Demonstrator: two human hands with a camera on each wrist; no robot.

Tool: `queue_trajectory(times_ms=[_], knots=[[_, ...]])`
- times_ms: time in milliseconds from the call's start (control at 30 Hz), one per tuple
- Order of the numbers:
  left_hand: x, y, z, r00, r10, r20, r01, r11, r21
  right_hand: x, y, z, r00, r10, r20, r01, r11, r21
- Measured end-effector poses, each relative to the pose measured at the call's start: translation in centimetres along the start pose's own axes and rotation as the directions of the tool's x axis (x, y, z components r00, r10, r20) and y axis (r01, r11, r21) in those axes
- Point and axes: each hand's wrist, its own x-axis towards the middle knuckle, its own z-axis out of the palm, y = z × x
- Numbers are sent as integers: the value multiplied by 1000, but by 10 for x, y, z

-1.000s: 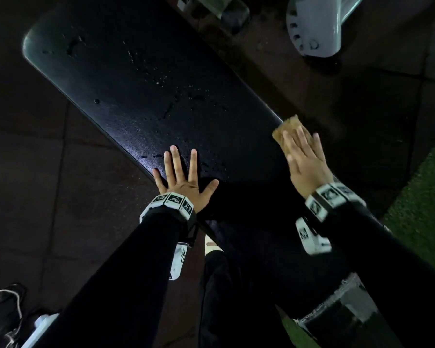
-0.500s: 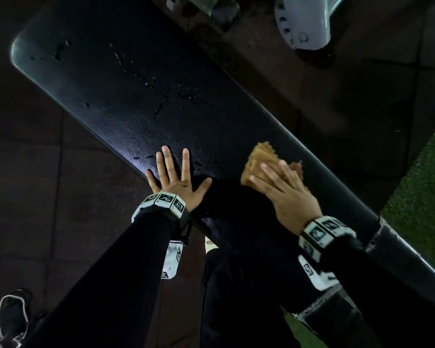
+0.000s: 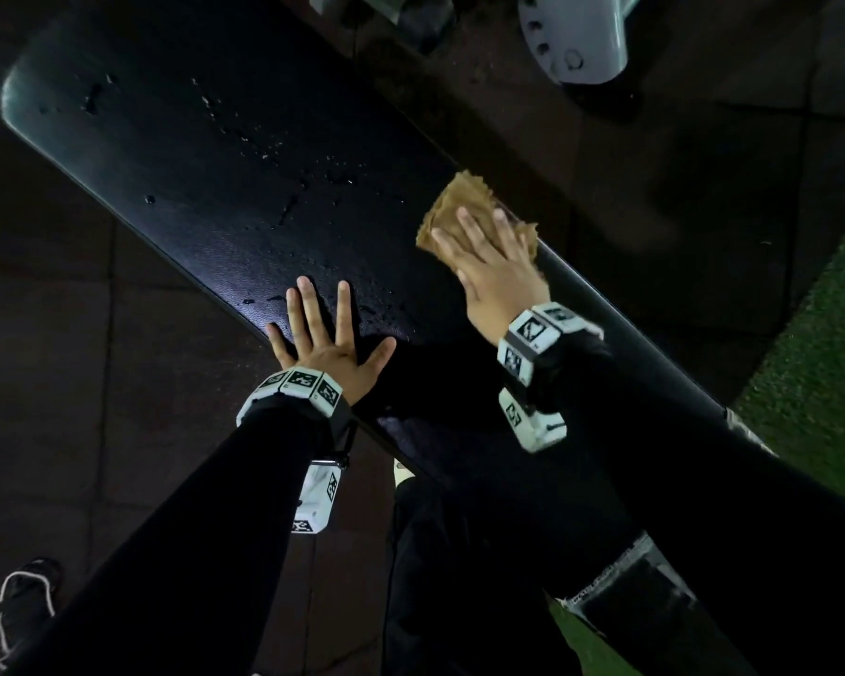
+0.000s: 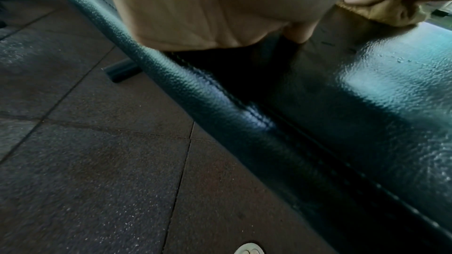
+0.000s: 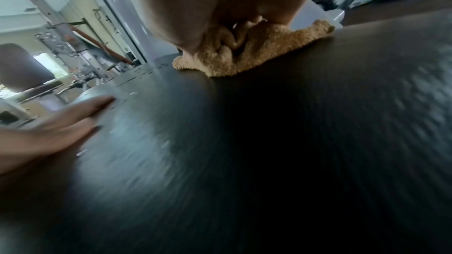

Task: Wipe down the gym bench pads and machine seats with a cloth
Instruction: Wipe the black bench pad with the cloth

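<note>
A long black bench pad (image 3: 206, 153) runs diagonally through the head view, with water droplets on its middle and far end. A tan cloth (image 3: 464, 207) lies at the pad's right edge, and my right hand (image 3: 489, 256) presses flat on it with straight fingers. In the right wrist view the cloth (image 5: 249, 55) bunches under my palm on the pad (image 5: 269, 142). My left hand (image 3: 323, 324) rests flat, fingers spread, on the pad's near edge. The left wrist view shows that edge's stitched seam (image 4: 220, 99) and, at top right, the cloth (image 4: 381, 11).
A grey machine part (image 3: 576, 36) stands beyond the bench on the dark rubber floor tiles (image 3: 69, 383). Green turf (image 3: 820, 363) borders the right side. A bench leg (image 4: 122, 69) stands on the floor. Racks and machines (image 5: 73, 45) fill the background in the right wrist view.
My right hand has slid the cloth from the pad's middle back out to its right edge, after sweeping inward before. The left hand has stayed planted.
</note>
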Motion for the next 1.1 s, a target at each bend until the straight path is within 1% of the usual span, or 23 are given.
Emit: queue_trajectory(times_ms=[67, 167, 233, 267, 333, 367, 400, 433, 467, 500, 533, 600, 633, 700, 800, 967, 1033, 1100], knots=[[1, 0, 1, 1000, -2, -9, 2, 1000, -3, -23, -11, 12, 998, -40, 37, 39, 999, 29], [0, 0, 4, 999, -4, -45, 3, 1000, -15, -64, -31, 28, 983, -66, 169, 64, 998, 19], [0, 2, 2, 999, -22, -32, 22, 1000, -22, -87, -43, 35, 965, -81, 248, 70, 996, 54], [-1, 3, 1, 999, -36, -29, 36, 999, -14, -96, -46, 37, 964, -95, 249, 74, 993, 92], [-6, 9, -3, 997, -60, -57, 59, 998, -6, -104, -40, 36, 978, -80, 193, 55, 990, 132], [-11, 16, -5, 992, -64, -105, 61, 998, -31, -103, -33, 32, 989, -31, 145, 11, 990, 140], [-18, 25, -4, 981, -72, -178, 60, 995, -75, -100, -22, 28, 995, 45, 85, -57, 987, 149], [-26, 36, -3, 965, -88, -248, 60, 991, -120, -94, -10, 22, 990, 140, 29, -143, 977, 158], [-35, 50, 2, 952, -101, -290, 61, 987, -146, -87, 4, 16, 971, 239, 0, -236, 959, 157], [-44, 66, 8, 951, -95, -295, 54, 988, -146, -79, 20, 10, 944, 331, 1, -327, 934, 146], [-54, 82, 17, 960, -70, -272, 36, 991, -129, -73, 35, 6, 912, 409, 20, -408, 903, 139], [-67, 110, 37, 975, -14, -221, -7, 995, -97, -63, 56, 1, 848, 521, 96, -529, 832, 169], [-70, 119, 43, 976, -8, -218, -13, 995, -94, -60, 62, 0, 824, 549, 141, -567, 798, 202], [-64, 127, 49, 969, -21, -247, 0, 996, -84, -57, 67, 2, 804, 568, 175, -594, 763, 254], [-39, 122, 44, 952, -14, -305, 5, 1000, -31, -53, 68, 4, 804, 564, 188, -594, 758, 269], [3, 92, 13, 945, -25, -325, 47, 997, 59, -52, 70, 4, 795, 572, 203, -607, 743, 282], [14, 69, -2, 932, -88, -351, 115, 992, 57, -52, 72, 6, 800, 568, 195, -600, 748, 282], [18, 38, -12, 905, -189, -382, 201, 980, -8, -51, 74, 9, 803, 564, 192, -596, 752, 281]])
